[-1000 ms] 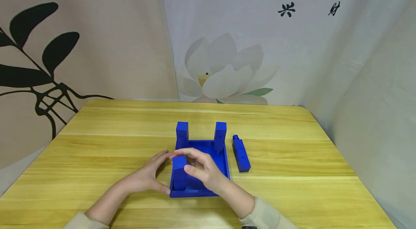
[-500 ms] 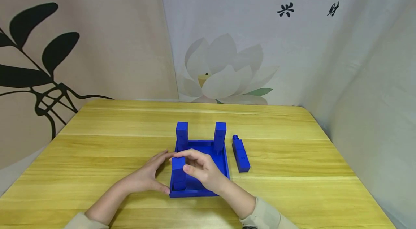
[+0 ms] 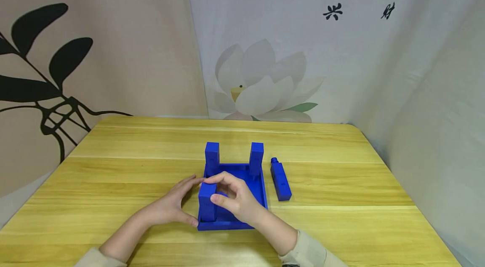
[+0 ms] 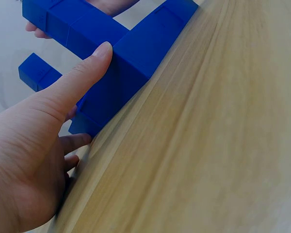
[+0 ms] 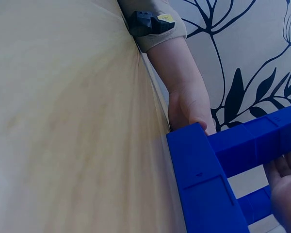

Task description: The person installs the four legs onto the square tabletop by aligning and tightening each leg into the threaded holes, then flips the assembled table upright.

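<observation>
A blue square tray-like base [image 3: 238, 170] with a raised rim lies on the table. My left hand [image 3: 172, 206] grips its left side, thumb at the near corner and fingers farther along the wall. At the near-left corner stands a blue square post [image 3: 207, 210], upright. My right hand [image 3: 238, 200] holds this post near its top between thumb and fingers; in the right wrist view the post [image 5: 257, 141] rises from the base [image 5: 199, 170]. Two matching posts stand at the far corners, one on the left [image 3: 212, 157] and one on the right [image 3: 256, 157]. The post's lower end is hidden by the rim.
Another blue post [image 3: 281, 180] with a narrow round end lies loose to the right of the base. The wooden table [image 3: 341, 174] extends around everything. Behind it hangs a printed curtain [image 3: 151, 48] with a lotus and dark leaves.
The post in my right hand has shifted slightly left, and my right thumb has moved with it. My left hand, the base and the loose post have stayed in place.
</observation>
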